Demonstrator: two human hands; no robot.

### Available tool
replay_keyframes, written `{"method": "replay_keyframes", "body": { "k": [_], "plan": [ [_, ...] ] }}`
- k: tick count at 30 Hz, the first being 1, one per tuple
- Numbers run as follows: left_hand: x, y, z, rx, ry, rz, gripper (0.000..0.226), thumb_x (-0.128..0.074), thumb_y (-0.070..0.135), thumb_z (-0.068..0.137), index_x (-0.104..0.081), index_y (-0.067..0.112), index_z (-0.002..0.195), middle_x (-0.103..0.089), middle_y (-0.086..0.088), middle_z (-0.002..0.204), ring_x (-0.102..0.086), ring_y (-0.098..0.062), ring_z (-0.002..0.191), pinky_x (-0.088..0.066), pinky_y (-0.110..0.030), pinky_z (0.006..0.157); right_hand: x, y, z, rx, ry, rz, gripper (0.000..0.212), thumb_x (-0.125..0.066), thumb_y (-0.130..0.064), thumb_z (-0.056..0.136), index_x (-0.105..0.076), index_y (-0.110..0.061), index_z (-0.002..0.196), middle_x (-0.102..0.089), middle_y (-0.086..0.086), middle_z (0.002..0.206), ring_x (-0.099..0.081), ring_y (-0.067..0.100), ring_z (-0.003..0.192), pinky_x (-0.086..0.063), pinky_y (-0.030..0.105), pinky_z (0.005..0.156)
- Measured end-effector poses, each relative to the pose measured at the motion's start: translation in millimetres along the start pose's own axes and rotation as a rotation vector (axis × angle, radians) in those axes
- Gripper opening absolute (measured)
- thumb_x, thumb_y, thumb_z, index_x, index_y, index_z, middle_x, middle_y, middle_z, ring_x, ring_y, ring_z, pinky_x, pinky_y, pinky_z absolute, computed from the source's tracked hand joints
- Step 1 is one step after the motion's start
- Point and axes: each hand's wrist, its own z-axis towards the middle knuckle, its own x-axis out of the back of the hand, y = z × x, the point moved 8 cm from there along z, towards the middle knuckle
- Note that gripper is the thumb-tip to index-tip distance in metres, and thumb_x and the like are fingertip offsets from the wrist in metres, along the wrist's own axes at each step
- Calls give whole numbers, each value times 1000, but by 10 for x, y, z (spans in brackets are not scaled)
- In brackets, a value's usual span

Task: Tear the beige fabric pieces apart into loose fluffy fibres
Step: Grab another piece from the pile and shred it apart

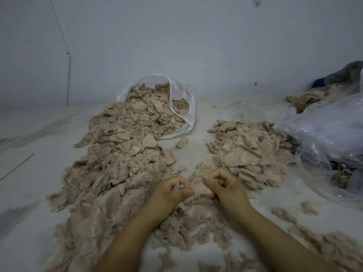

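**Both hands pinch one beige piece between two heaps**

The left hand (170,193) and right hand (225,185) sit close together low in the middle of the view, each with fingers curled and thumb pressed in, clamped on opposite sides of a thin beige piece (197,188) that stretches between them. The piece hangs just above a bed of fluff (194,226) lying under both wrists.

To the left, a long heap (121,160) of torn beige scraps runs from beside the left forearm back to a clear bag (186,107) lying on its side against the wall, its mouth spilling more scraps. To the right, a smaller pile (249,152) of flatter pieces lies just beyond the right hand. A second, crumpled plastic bag (330,130) lies at the right edge, touching that pile. Loose tufts (308,230) are scattered on the pale floor (196,118) near the right forearm.
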Motion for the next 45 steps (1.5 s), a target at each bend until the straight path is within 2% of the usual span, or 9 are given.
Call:
{"method": "replay_keyframes", "body": {
  "k": [3,7,11,16,22,30,35,41,45],
  "plan": [
    [10,-5,2,32,30,-52,15,-62,21,85,-65,15,72,-62,4,73,-58,-7,67,-46,-18,64,57,-16,7,15,62,7,19,-62,-10,89,-53,-6,73,-41,3,45,-35,10,35,-31,19,37],
    [33,-27,-4,37,78,-78,43,-55,36,83,-56,-6,78,-52,-8,70,-49,-14,65,-42,-24,61,115,-53,22,68,142,-49,23,-61,-12,90,-54,-10,69,-38,-3,43,-30,8,37,-30,19,40],
    [84,-84,17,46,136,-99,34,-49,22,95,-53,-10,83,-50,-12,72,-47,-19,66,-40,-21,55,134,-25,20,28,153,-3,23,-59,-17,92,-54,-14,70,-45,5,49,-39,12,39,-33,20,40],
    [-73,-95,-26,107,-73,-174,26,-68,32,82,-71,8,93,-71,-5,92,-68,-19,84,-50,-24,73,-64,57,-15,-40,-10,13,17,-57,-16,93,-48,-9,81,-52,10,54,-50,17,42,-43,25,43],
    [-186,-119,-56,163,-133,-231,33,-64,23,88,-53,-6,100,-61,-15,90,-56,-23,83,-42,-37,76,-37,65,9,-39,-1,-23,17,-65,-18,88,-55,-11,76,-45,5,49,-41,13,39,-34,23,40],
    [-162,-85,-55,182,-45,-379,18,-50,25,91,-49,8,83,-50,-3,63,-48,-14,58,-42,-21,58,80,38,32,7,122,-89,25,-61,-13,91,-49,-11,69,-38,0,44,-32,9,39,-31,19,41],
    [-92,-109,-29,120,12,-225,21,-41,16,98,-52,-2,100,-33,5,52,-25,-4,41,-25,-16,43,201,-18,43,-9,169,-54,25,-57,-10,93,-49,-7,70,-38,-3,43,-32,6,38,-30,16,39],
    [-51,-113,-26,137,32,-202,26,-48,22,96,-55,3,80,-50,-1,61,-44,-13,58,-38,-23,57,45,100,21,-112,63,34,19,-57,-14,93,-51,-10,75,-45,3,58,-41,15,54,-40,27,52],
    [-128,-87,-27,118,-36,-169,30,-52,24,91,-52,2,70,-49,2,52,-43,-11,46,-36,-21,51,130,129,52,-95,167,77,21,-55,-14,94,-45,-12,77,-43,-1,55,-42,13,51,-38,29,52]
  ]
}}
